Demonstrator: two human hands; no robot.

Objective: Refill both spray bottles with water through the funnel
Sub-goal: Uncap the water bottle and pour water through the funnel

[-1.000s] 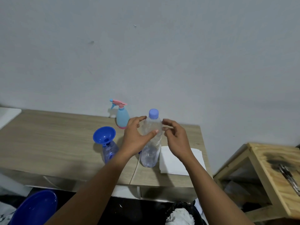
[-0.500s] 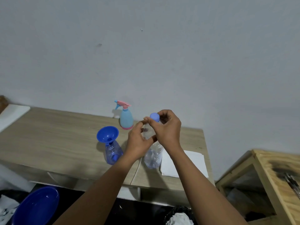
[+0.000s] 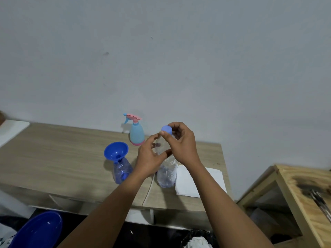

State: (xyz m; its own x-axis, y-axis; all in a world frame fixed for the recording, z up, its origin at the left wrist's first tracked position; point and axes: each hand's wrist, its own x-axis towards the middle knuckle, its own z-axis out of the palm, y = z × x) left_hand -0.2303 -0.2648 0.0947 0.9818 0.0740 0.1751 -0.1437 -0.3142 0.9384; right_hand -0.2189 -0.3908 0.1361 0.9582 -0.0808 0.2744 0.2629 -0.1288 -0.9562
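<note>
Upright between both hands [image 3: 180,145], water bottle [image 3: 166,174]

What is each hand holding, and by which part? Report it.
The left hand grips the water bottle around its upper body. The right hand pinches the blue cap on top between thumb and fingers.

Left grip [image 3: 148,160] holds water bottle [image 3: 166,176]; right grip [image 3: 184,145] pinches blue cap [image 3: 167,130]; funnel [image 3: 116,151] in spray bottle [image 3: 122,170]
</note>
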